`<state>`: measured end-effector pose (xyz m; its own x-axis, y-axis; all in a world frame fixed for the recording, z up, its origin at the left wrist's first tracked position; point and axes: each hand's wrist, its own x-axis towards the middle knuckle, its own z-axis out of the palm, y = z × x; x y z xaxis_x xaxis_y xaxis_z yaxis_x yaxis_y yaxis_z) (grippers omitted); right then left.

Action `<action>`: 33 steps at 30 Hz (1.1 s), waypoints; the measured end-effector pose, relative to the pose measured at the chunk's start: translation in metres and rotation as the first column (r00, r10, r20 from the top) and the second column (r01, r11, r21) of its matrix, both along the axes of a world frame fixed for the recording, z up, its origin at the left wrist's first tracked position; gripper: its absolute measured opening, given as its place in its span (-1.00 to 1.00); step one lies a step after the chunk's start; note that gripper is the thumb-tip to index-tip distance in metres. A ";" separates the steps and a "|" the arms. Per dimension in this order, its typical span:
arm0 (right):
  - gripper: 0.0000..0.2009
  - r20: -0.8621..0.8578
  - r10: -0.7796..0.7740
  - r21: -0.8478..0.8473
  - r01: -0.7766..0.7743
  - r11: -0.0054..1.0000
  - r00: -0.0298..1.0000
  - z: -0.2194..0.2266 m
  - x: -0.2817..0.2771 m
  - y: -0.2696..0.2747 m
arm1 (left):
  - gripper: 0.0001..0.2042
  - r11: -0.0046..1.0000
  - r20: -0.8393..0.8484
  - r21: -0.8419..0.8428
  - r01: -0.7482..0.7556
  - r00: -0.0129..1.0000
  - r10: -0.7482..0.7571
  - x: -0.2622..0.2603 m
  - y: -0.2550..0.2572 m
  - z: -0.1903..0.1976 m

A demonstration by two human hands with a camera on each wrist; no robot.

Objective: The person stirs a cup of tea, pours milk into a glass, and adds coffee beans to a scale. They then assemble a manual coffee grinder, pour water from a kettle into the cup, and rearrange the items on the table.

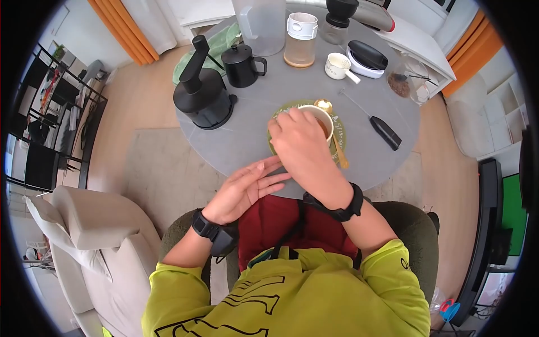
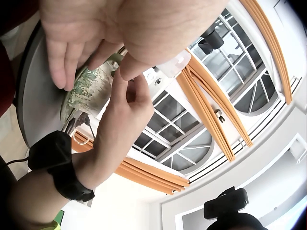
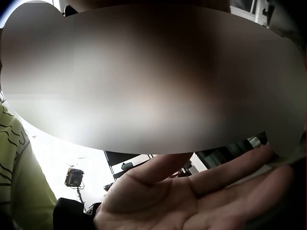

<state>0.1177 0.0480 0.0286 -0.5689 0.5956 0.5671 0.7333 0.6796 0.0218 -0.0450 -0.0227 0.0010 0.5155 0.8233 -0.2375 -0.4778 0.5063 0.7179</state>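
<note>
A teacup (image 1: 327, 124) of brown drink stands on a green saucer (image 1: 273, 140) with white lettering, near the table's front edge. Its outside, white with green leaves, shows in the left wrist view. My right hand (image 1: 303, 140) reaches over the cup's left side; its thumb and fingers pinch the green handle (image 2: 115, 58). Palm up, my left hand (image 1: 242, 188) lies just below the right one with fingers extended toward the saucer, holding nothing. A gold teaspoon (image 1: 339, 150) rests on the saucer's right side. Most of the right wrist view is blurred; my left palm (image 3: 163, 201) shows below.
On the grey table (image 1: 247, 135), a black hand-cranked device (image 1: 205, 98) and black pot (image 1: 241, 66) stand left. Behind are a clear jug (image 1: 261, 28), a lidded glass jar (image 1: 301, 45) and a small white cup (image 1: 338, 66). A milk frother (image 1: 385, 133) lies right.
</note>
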 end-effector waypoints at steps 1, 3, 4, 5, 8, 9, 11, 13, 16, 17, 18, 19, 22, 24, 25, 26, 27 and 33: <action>-0.91 0.034 0.008 0.013 -0.008 1.000 0.999 -0.002 -0.003 0.002 | -0.48 1.000 0.009 -0.001 -0.001 1.000 0.001 0.000 0.001 -0.002; -0.94 0.049 0.015 0.017 -0.015 1.000 0.999 -0.005 -0.008 0.004 | -0.48 1.000 0.019 -0.002 0.001 1.000 -0.001 -0.001 0.000 -0.004; -0.96 0.065 0.025 0.021 -0.026 0.999 0.998 -0.005 -0.010 0.004 | -0.48 1.000 0.020 0.000 -0.003 1.000 0.003 0.000 0.000 -0.004; -0.96 0.066 0.022 0.022 -0.024 0.999 0.998 -0.006 -0.011 0.005 | -0.48 1.000 0.022 0.003 -0.006 1.000 0.006 0.000 0.000 -0.004; -0.96 0.073 0.004 0.029 -0.006 1.000 0.997 -0.006 -0.011 0.005 | -0.49 1.000 0.014 0.007 -0.013 1.000 0.013 0.000 0.000 -0.003; -0.95 0.070 0.005 -0.014 -0.004 1.000 0.998 -0.005 -0.010 0.004 | -0.49 1.000 0.014 0.007 -0.013 1.000 0.013 0.001 0.000 -0.003; -0.93 0.067 0.007 -0.056 -0.003 0.998 0.998 -0.002 -0.008 0.002 | -0.50 1.000 0.015 0.006 -0.016 1.000 0.016 0.001 0.001 -0.003; -0.93 0.032 0.044 -0.099 -0.041 0.994 0.999 0.001 -0.005 -0.002 | -0.51 1.000 0.018 0.004 -0.015 1.000 0.015 0.001 0.001 -0.002; -0.94 0.008 0.066 -0.133 -0.064 0.989 0.998 0.006 0.001 -0.010 | -0.54 1.000 0.024 -0.003 -0.026 0.999 0.026 0.000 0.000 -0.006; -0.94 0.010 0.066 -0.132 -0.064 0.989 0.998 0.006 0.003 -0.012 | -0.55 0.999 0.024 -0.005 -0.039 0.999 0.040 0.000 0.000 -0.007; -0.94 0.010 0.065 -0.144 -0.063 0.988 0.998 0.006 0.004 -0.015 | -0.55 0.999 0.026 -0.006 -0.040 0.999 0.040 0.001 0.000 -0.008; -0.94 0.009 0.063 -0.156 -0.061 0.986 0.998 0.006 0.006 -0.018 | -0.57 0.999 0.026 -0.010 -0.048 0.998 0.048 0.001 -0.001 -0.008; -0.92 0.015 0.045 -0.146 -0.043 0.988 0.999 0.007 0.014 -0.027 | -0.58 0.998 0.027 -0.003 -0.055 0.998 0.056 0.002 -0.001 -0.005; -0.92 0.012 0.046 -0.157 -0.043 0.987 0.999 0.010 0.022 -0.034 | -0.58 0.998 0.028 0.006 -0.056 0.998 0.056 0.003 -0.001 -0.003; -0.91 0.009 0.044 -0.167 -0.042 0.985 0.999 0.010 0.026 -0.037 | -0.56 0.999 0.029 0.008 -0.044 0.999 0.044 0.002 -0.001 -0.003; -0.91 0.010 0.044 -0.167 -0.042 0.985 0.999 0.009 0.031 -0.040 | -0.55 0.999 0.030 0.011 -0.031 0.999 0.031 0.002 -0.001 -0.003; -0.91 0.009 0.048 -0.178 -0.045 0.983 0.999 0.009 0.035 -0.042 | -0.55 0.999 0.032 0.010 -0.032 0.999 0.032 0.003 -0.001 -0.002; -0.88 -0.003 0.026 -0.252 -0.026 0.967 1.000 0.007 0.057 -0.050 | -0.49 1.000 0.012 0.012 -0.010 1.000 0.010 0.004 -0.001 -0.001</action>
<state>0.1750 -0.0024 0.0356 -0.5863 0.7042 0.4005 0.7150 0.6822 -0.1529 -0.0415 -0.0236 -0.0002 0.5098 0.8313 -0.2216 -0.4916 0.4929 0.7179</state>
